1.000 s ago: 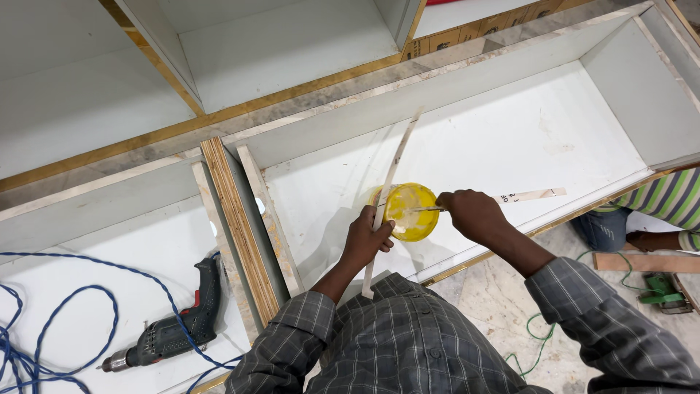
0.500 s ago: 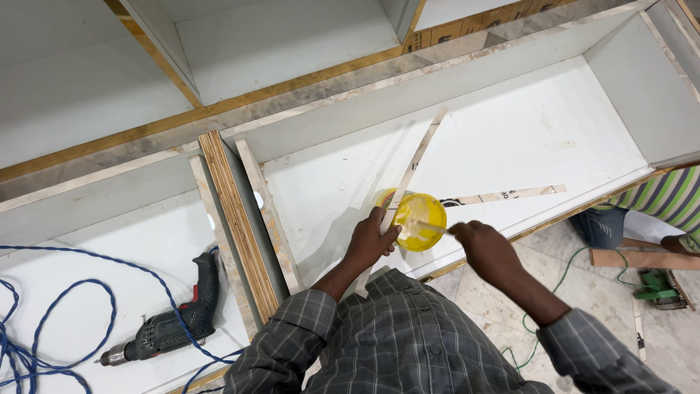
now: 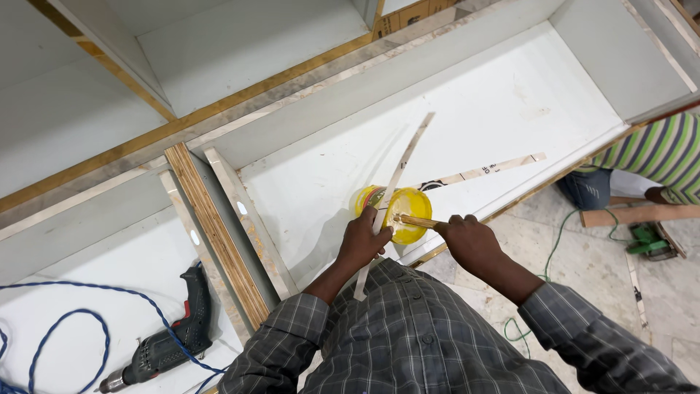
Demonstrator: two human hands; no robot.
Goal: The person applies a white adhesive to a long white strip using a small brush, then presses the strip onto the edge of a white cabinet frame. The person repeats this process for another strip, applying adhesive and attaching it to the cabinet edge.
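Yellow glue tub sits tipped on its side on the white floor of the open cabinet box, close to the near edge, its open mouth turned toward the person. The left hand is closed around a long thin laminate strip, fingers clenched on it just beside the tub; the strip runs slanted from below the hand up across the tub's rim and on over the white panel. The right hand grips a short wooden stick, fingers wrapped tight, and the stick's far end reaches into the tub's mouth, touching or nearly touching the strip there. A second pale strip lies flat on the panel behind the tub, pointing to the right.

Both forearms wear a grey checked shirt. To the left, past a plywood-edged divider, a dark power drill lies in the neighbouring compartment with a blue cable looped beside it. At the right edge another person in a green-striped shirt crouches on the tiled floor, near a wooden batten, a small green tool and a green cord.
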